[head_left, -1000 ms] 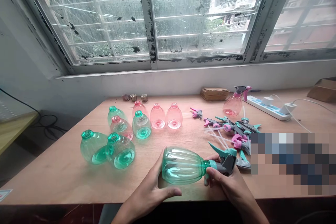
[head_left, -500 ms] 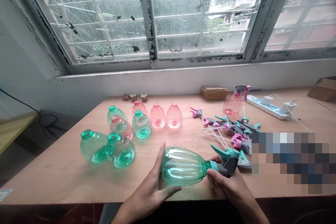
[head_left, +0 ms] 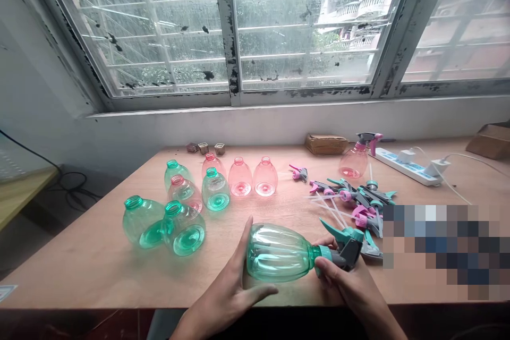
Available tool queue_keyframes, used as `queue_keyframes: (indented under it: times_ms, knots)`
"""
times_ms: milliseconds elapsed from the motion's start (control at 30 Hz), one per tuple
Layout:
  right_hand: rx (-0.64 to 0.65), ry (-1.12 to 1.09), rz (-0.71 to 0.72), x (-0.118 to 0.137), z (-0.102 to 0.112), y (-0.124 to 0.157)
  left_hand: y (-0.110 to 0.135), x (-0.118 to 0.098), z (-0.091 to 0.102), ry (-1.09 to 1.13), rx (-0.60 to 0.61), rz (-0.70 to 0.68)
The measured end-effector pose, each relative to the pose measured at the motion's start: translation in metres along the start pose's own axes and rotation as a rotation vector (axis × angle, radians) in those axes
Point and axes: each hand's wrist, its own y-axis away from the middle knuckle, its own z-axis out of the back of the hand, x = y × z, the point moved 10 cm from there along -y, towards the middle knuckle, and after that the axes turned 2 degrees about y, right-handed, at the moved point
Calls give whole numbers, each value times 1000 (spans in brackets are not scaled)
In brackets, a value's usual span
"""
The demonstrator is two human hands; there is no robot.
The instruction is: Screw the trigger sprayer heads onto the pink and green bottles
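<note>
A clear green spray bottle lies sideways in the air above the near part of the table, its base to the left. Its grey and teal trigger head sits at the neck on the right. The fingers and thumb of my right hand close around the collar below that head. At the base is my left hand, thumb and fingers spread apart. Its palm side faces the bottle's bottom; whether it presses on it I cannot tell.
Several green bottles and pink bottles without heads stand left and centre. Loose trigger heads lie piled at right. Behind them are a pink spray bottle with its head on, a power strip and a brown packet.
Both hands and the green spray bottle keep nearly the same position. The view has shifted very slightly.
</note>
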Motion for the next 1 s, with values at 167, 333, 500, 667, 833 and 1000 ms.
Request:
queue_keyframes:
  times_ms: [167,333,500,667,833,1000]
  knots:
    - [-11,-1,11,1,1,1,0,1,-1,53,34,40]
    - [-14,-8,6,-1,1,0,0,-3,0,64,21,-2]
    - [-10,-1,21,1,-1,-1,0,-5,0,45,13,10]
    - [-10,-11,17,1,0,0,-1,-1,2,71,16,79]
    - [-10,7,21,3,0,0,-2,-3,0,77,23,10]
    - [-6,8,23,6,-3,0,0,-5,-1,129,7,-27]
